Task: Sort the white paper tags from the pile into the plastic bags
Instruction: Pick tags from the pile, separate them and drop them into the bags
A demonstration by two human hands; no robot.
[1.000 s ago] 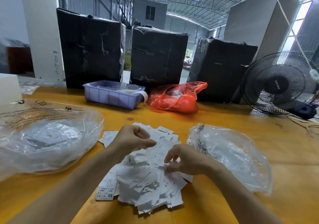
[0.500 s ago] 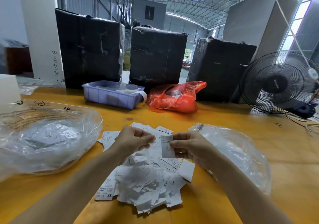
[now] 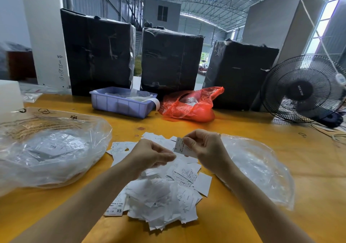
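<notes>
Closest to the person, a loose pile of white paper tags (image 3: 161,196) lies heaped on the yellow table (image 3: 280,224), one tag at its near left edge printed "XS". Both bare forearms reach over the heap. The right hand (image 3: 205,149) is raised just above the pile and pinches a single white tag (image 3: 182,147) between thumb and forefinger, the tag hanging nearly upright with its printed face showing. The left hand (image 3: 151,154) hovers just beside it, fingers curled with the thumb against the fingertips; I cannot tell whether it holds anything. To the left of the pile sits a large clear plastic bag (image 3: 50,149), puffed up, with tags inside, one reading "XXL". To the right lies a second clear plastic bag (image 3: 258,168), flatter, its near edge touching the right forearm. Farther back on the table stand a blue plastic bin (image 3: 121,103) and, just beside it, a crumpled red plastic bag (image 3: 191,104). Behind these, three big parcels wrapped in black film (image 3: 171,59) stand in a row, and a black fan (image 3: 303,89) sits at the far right.
</notes>
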